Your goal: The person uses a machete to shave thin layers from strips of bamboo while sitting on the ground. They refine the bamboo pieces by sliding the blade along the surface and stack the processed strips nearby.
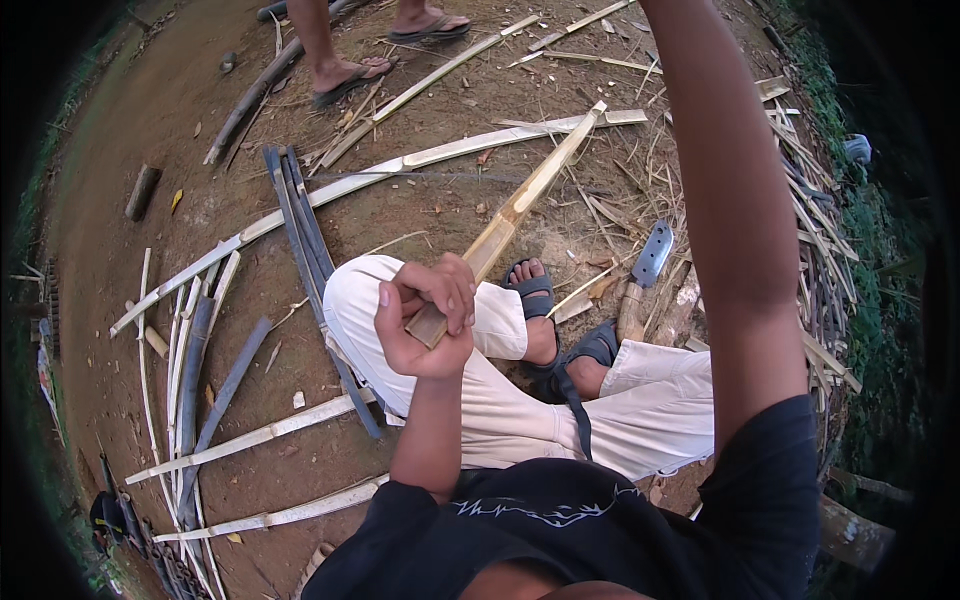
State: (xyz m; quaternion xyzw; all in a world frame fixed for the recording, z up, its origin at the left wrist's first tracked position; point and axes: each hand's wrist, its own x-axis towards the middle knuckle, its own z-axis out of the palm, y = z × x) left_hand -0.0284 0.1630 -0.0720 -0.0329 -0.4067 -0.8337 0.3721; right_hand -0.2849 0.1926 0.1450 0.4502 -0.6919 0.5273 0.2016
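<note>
My left hand (430,310) is closed around the near end of a split bamboo strip (490,245), just above my left knee. The strip slants away from me to the upper right, its pale inner face showing. My right arm (735,220) stretches up past the upper edge of the picture, so its hand is out of sight. Beside my feet lies a broad-bladed knife (653,254) with a wooden handle (631,311), untouched by my left hand.
Long bamboo strips (350,182) cross the dirt ground, with darker strips (300,225) to my left. A pile of split pieces (815,240) lines the right side. Another person's sandaled feet (350,80) stand at the far left. A short log (143,192) lies left.
</note>
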